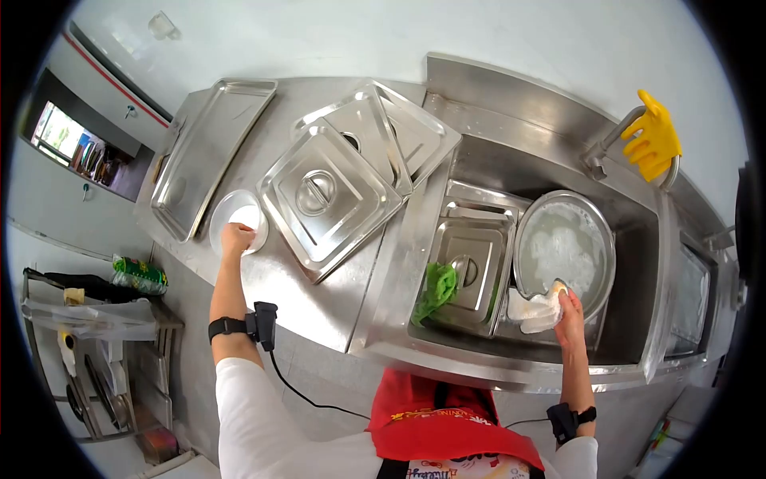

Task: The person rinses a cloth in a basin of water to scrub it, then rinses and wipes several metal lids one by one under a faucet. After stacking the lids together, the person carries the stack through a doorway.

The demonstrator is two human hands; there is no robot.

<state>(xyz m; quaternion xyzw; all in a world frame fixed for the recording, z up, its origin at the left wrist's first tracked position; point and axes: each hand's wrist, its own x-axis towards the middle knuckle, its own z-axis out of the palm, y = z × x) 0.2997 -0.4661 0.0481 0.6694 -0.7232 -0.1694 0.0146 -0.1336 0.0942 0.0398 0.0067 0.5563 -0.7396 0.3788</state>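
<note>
Reaching wide, tabletop (pixel 279 307) to sink (pixel 634 311)
Left hand (pixel 237 238) dips into bowl (pixel 220 217), grip unclear; right hand (pixel 570 310) clutches white cloth (pixel 538 314)

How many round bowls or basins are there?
2: a white bowl on the counter at the left hand, and a steel basin in the sink. Others may be hidden.

We had a round, pale bowl (pixel 223 211) standing open and upright, left of the sink (pixel 635 279). Our whitish cloth (pixel 536 312) was bunched and creased, hanging limply over the sink's near part.
</note>
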